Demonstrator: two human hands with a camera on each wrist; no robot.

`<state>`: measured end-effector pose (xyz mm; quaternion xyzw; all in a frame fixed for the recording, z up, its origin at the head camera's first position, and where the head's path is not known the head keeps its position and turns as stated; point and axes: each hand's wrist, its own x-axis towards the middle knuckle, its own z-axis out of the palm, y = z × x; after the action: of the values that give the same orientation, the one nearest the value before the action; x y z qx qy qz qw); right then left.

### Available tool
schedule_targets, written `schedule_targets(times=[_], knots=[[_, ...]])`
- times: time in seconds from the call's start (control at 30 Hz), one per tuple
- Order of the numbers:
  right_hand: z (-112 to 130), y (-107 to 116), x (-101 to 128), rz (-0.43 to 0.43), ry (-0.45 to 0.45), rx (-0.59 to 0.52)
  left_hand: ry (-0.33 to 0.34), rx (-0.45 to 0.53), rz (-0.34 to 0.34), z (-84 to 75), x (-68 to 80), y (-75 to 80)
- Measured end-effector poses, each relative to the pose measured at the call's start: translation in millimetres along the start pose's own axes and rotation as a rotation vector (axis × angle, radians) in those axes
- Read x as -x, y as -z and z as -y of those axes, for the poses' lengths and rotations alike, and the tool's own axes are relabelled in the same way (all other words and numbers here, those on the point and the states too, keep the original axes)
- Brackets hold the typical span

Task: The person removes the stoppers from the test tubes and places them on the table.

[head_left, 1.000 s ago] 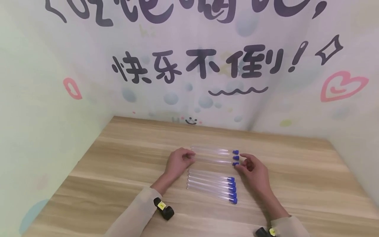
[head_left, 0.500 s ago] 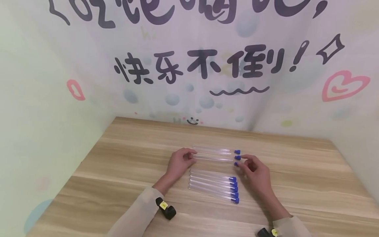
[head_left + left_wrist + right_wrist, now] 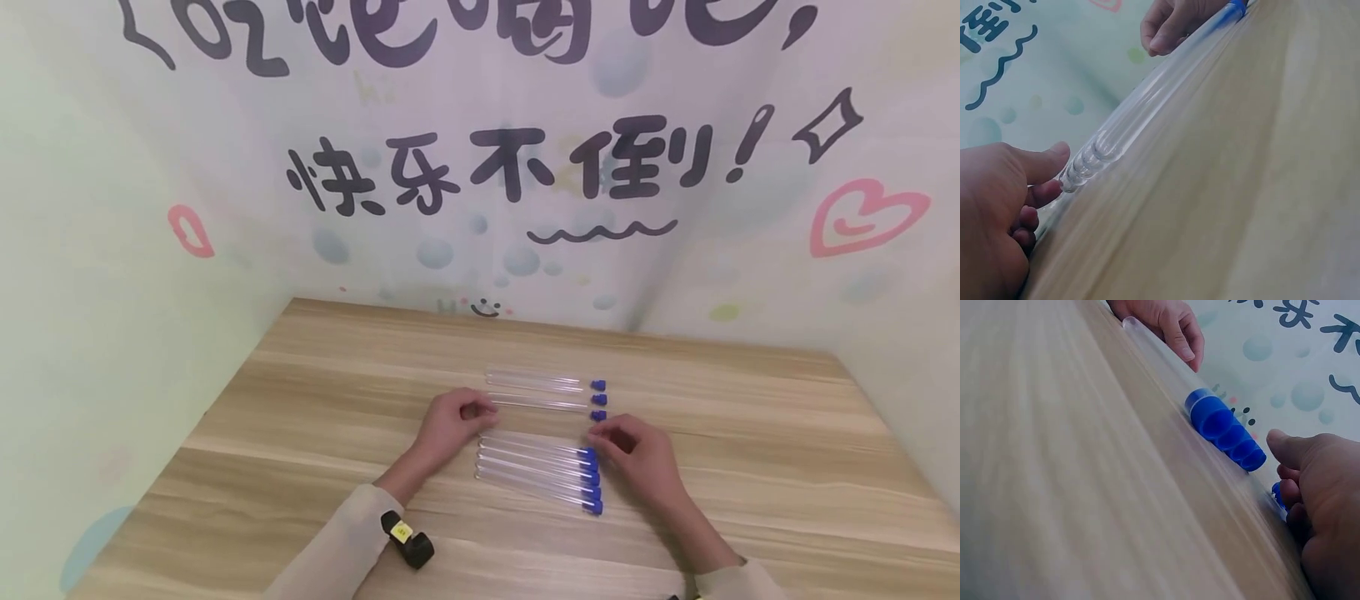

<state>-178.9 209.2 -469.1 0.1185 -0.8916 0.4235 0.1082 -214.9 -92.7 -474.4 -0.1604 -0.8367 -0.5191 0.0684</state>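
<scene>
1. The left hand (image 3: 450, 421) lies at the centre of the head view, fingers curled loosely with thumb and forefinger at the rounded ends of the tubes; whether it pinches one I cannot tell.
2. The right hand (image 3: 637, 454) sits right of centre, its fingers bent toward the blue caps; the right wrist view shows the thumb near the caps, but a grip cannot be made out.
3. Between the hands lies the near row of clear plastic test tubes with blue caps (image 3: 536, 471), side by side on the table, caps to the right, slanting slightly down toward the lower right.
4. Just above it in the frame lies the far row of clear capped tubes (image 3: 540, 393), three of them, parallel, caps also at the right.
5. Both rows rest on the light wooden table (image 3: 300, 433), which fills the lower half of the frame.
6. Behind it, across the upper half, stands a pale wall with dark painted characters (image 3: 495, 175) and a pink heart (image 3: 862, 218) at the right.
</scene>
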Motion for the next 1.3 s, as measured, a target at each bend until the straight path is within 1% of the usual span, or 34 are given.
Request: schedule_targets(times=[0.2,0.33,0.53,0.7,0.87,1.1,1.17,1.3], knots=[[-1.8,1.8,4.5,0.040,0.047,-0.015,-0.006,0.013,0.056,1.4,2.8,5.6],[-2.9,2.8,5.9,0.050,0.070,-0.010,0.014,0.021,0.088,1.9,4.2,10.1],[-4.4,3.5,4.6,0.054,0.118,0.004,0.017,-0.012,0.120,0.9,5.1,14.4],[-5.2,3.6,3.8,0.058,0.122,0.032,-0.006,-0.037,0.121,0.6,5.0,14.6],[-4.5,3.3,3.1,0.079,0.098,0.043,-0.020,-0.054,0.121,0.4,5.2,13.7],[-1.5,4.4,1.3,0.071,0.089,0.085,-0.036,-0.072,0.120,-0.5,4.3,11.6],[-1.9,3.8,1.6,0.072,0.086,0.089,-0.034,-0.068,0.120,-0.8,4.1,11.1],[-3.5,2.2,2.6,0.064,0.078,0.067,-0.011,-0.009,0.107,-0.9,4.7,11.9]])
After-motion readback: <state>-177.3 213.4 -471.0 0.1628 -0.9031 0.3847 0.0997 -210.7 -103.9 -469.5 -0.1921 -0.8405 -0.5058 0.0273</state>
